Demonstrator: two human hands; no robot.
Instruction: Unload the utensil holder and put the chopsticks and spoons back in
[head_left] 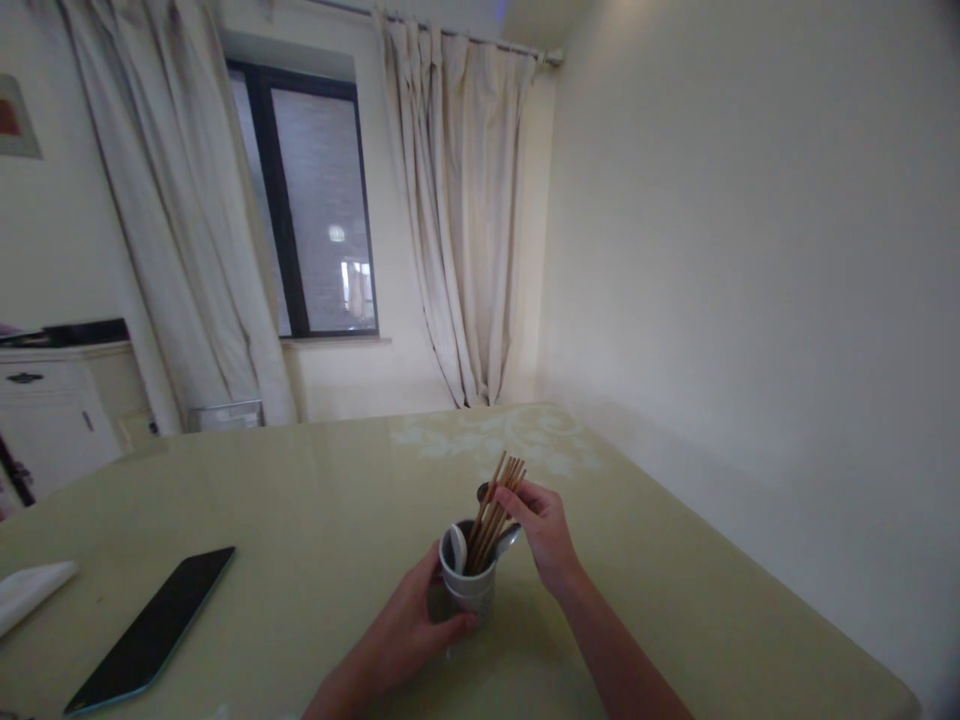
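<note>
A light grey cup (469, 592) stands on the green table, and my left hand (415, 615) is wrapped round its left and near side. Several wooden chopsticks (489, 520) lean to the right out of the cup. My right hand (541, 520) has its thumb and fingers closed round their upper part. Inside the cup, at the left, is a white spoon (458, 547). A metal spoon (508, 540) pokes out at the right under my right hand. Behind the chopsticks shows a dark round end (483, 492) of another utensil, partly hidden.
A dark flat tablet-like slab (154, 630) lies on the table (300, 520) at the left, with a white object (34, 590) beyond it at the edge of view. The wall (750, 300) runs along the table's right side. Curtains (465, 200) and a window are behind.
</note>
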